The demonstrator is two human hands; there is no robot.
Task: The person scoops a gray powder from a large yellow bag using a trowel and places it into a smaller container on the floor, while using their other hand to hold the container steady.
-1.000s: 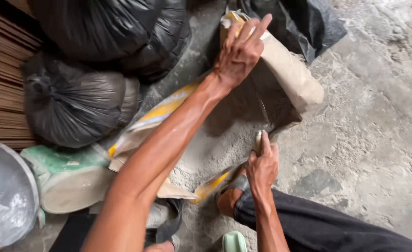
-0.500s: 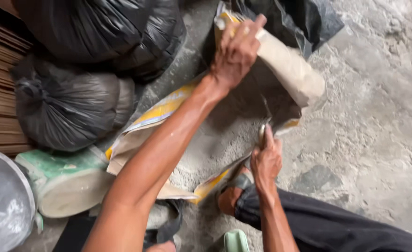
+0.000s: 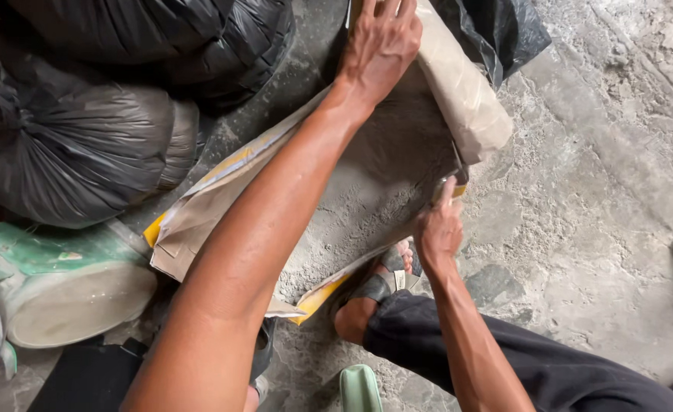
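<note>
The left hand (image 3: 378,46) lay closed over the far, rolled-up end of the sack (image 3: 458,91), fingers curled onto its top edge, which seemed to hold that flap up and back so the grey powder (image 3: 367,191) inside stayed exposed. The sack rested open on the concrete floor (image 3: 603,214), its yellow-edged paper spread from the near left to the far right, between the black bags (image 3: 85,137) on the left and another black bag (image 3: 497,30) at the far right. The right hand (image 3: 437,229) was closed around a small blade (image 3: 458,164), thumb raised along it, its tip at the right edge of the sack just below the rolled flap; it looked set there to cut or part the paper while the other hand kept it taut. A sandalled foot (image 3: 375,286) was planted on the near edge of the sack, likely pinning it down. A green tub (image 3: 62,282) lay tipped at the near left.

Compared with a second before, the left hand had gone from spread fingers to a firm hold on the flap, and the sack's mouth stood wider. The right hand had moved farther up along the right edge, closer to the flap. The view had drifted slightly left and nearer.
</note>
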